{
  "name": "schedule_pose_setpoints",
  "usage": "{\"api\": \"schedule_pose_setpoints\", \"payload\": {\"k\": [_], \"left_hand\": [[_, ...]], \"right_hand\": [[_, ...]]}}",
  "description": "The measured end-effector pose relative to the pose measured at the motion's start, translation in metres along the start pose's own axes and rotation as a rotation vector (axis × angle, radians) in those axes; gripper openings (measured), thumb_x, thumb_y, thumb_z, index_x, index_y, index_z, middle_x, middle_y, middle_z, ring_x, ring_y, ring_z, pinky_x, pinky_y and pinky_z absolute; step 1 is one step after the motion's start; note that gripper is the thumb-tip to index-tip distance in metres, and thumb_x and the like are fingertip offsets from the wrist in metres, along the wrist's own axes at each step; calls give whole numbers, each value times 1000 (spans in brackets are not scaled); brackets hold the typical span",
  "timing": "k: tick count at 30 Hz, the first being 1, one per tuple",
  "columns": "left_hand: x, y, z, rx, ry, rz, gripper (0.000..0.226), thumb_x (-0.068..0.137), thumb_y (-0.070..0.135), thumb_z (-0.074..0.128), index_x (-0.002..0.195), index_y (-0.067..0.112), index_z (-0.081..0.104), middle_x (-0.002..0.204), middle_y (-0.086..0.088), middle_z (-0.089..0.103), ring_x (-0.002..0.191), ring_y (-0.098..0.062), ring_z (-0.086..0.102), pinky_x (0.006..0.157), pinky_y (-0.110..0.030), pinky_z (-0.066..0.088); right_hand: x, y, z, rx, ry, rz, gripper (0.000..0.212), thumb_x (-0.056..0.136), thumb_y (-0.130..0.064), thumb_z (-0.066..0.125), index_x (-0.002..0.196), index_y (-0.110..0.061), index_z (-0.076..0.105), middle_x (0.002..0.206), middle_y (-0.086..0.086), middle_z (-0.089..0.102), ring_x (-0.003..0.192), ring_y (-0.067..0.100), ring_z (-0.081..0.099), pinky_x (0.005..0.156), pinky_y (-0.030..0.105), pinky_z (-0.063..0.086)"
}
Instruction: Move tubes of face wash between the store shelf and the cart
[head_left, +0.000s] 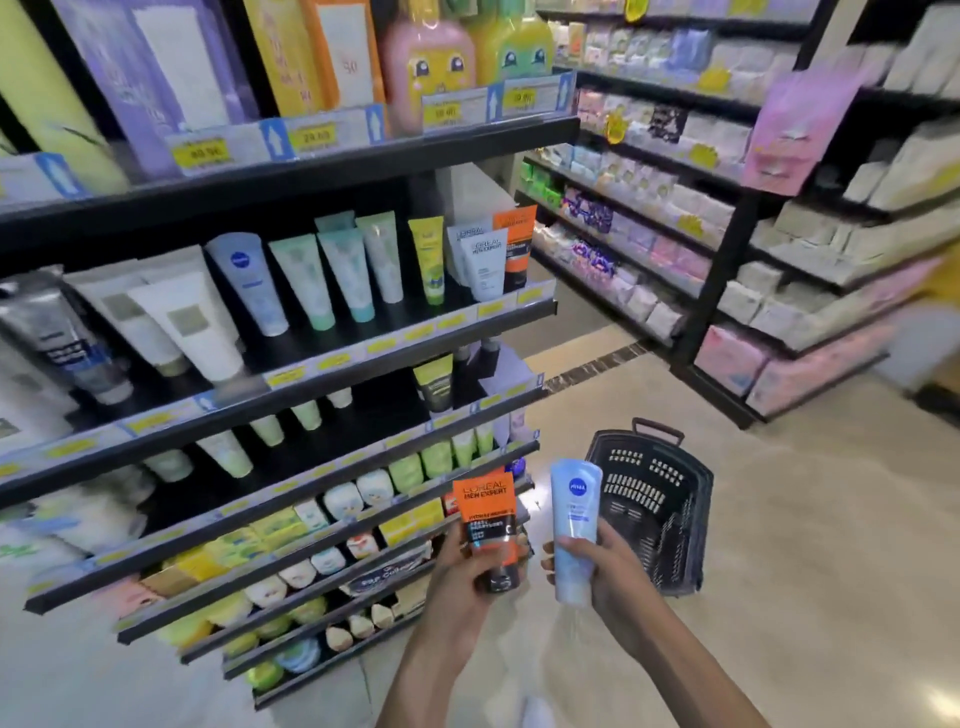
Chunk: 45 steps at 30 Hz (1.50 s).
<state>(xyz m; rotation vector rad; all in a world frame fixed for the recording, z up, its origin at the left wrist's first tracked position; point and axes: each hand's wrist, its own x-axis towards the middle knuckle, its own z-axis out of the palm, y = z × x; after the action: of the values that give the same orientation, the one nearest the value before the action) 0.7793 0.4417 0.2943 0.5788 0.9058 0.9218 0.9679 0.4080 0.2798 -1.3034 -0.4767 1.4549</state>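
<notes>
The left hand (467, 566) grips an orange and black tube (488, 525) around its lower half, fingers curled behind it and the thumb across the front. The tube stands cap down, with its printed face toward the camera. The right hand (602, 571) grips a pale blue tube (574, 525) in the same manner, also cap down, tilted slightly to the right. The two tubes are held side by side, close together but apart. Both sit in front of the lower store shelves (322, 519). A black basket (660, 514) stands on the floor (805, 545) just behind the right hand. More tubes (332, 270) stand in a row on the upper middle shelf, cap down.
</notes>
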Motion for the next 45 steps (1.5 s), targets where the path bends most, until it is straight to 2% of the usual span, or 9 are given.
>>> {"api": "schedule_pose_setpoints", "payload": {"k": [4, 6, 11, 16, 25, 32, 37, 41, 45], "left_hand": [[46, 8, 35, 7, 18, 42, 56, 77, -6, 73, 130, 10, 61, 119, -25, 72, 98, -36, 71, 78, -43, 54], [66, 14, 53, 40, 19, 70, 50, 84, -2, 70, 130, 15, 61, 121, -24, 71, 104, -39, 69, 78, -43, 54], [110, 36, 94, 73, 30, 175, 55, 77, 14, 83, 129, 16, 63, 127, -24, 68, 120, -54, 60, 103, -71, 42], [138, 66, 138, 167, 104, 224, 57, 77, 15, 82, 128, 23, 59, 117, -14, 75, 112, -41, 69, 87, -48, 56], [191, 131, 226, 306, 260, 566, 40, 86, 3, 79, 118, 24, 66, 114, -8, 75, 103, -29, 72, 82, -44, 62], [254, 164, 263, 451, 484, 786, 43, 84, 6, 81, 121, 17, 64, 110, 2, 76, 99, -13, 73, 80, -22, 58], [283, 174, 258, 584, 581, 821, 46, 85, 12, 81, 125, 20, 59, 112, 7, 74, 100, -5, 70, 88, -23, 58], [298, 175, 251, 732, 661, 804, 50, 81, 16, 83, 125, 22, 60, 116, 5, 71, 106, -10, 68, 97, -37, 57], [306, 166, 249, 831, 714, 768, 58, 81, 21, 83, 131, 26, 54, 122, 7, 67, 112, -13, 66, 98, -42, 56]], "right_hand": [[46, -52, -10, -3, -27, -5, 51, 74, -12, 81, 123, -11, 66, 96, 22, 70, 85, 34, 63, 75, 43, 51], [67, -76, -16, -2, -58, -20, 40, 83, -3, 74, 122, -8, 64, 94, 23, 67, 85, 34, 60, 72, 42, 50], [109, -129, -24, -36, -131, -60, 32, 91, 0, 65, 121, -9, 64, 93, 21, 70, 82, 36, 66, 62, 40, 59], [145, -166, -29, -75, -202, -46, 30, 91, -1, 67, 118, -14, 67, 91, 14, 74, 76, 31, 70, 57, 37, 58], [200, -219, -49, -138, -348, -4, 34, 92, -3, 67, 124, -14, 64, 93, 12, 76, 78, 22, 72, 69, 37, 57], [216, -234, -59, -131, -394, 32, 34, 94, -3, 66, 125, -16, 62, 90, 9, 75, 76, 22, 73, 66, 36, 57], [220, -239, -70, -151, -412, 36, 35, 94, -7, 67, 127, -15, 61, 95, 11, 75, 82, 25, 74, 69, 36, 58], [222, -240, -79, -139, -424, 53, 35, 93, -8, 68, 127, -16, 60, 96, 13, 75, 84, 27, 74, 67, 34, 59], [223, -239, -84, -128, -422, 61, 54, 78, -21, 80, 129, -15, 60, 100, 17, 74, 88, 31, 73, 71, 38, 60]]}}
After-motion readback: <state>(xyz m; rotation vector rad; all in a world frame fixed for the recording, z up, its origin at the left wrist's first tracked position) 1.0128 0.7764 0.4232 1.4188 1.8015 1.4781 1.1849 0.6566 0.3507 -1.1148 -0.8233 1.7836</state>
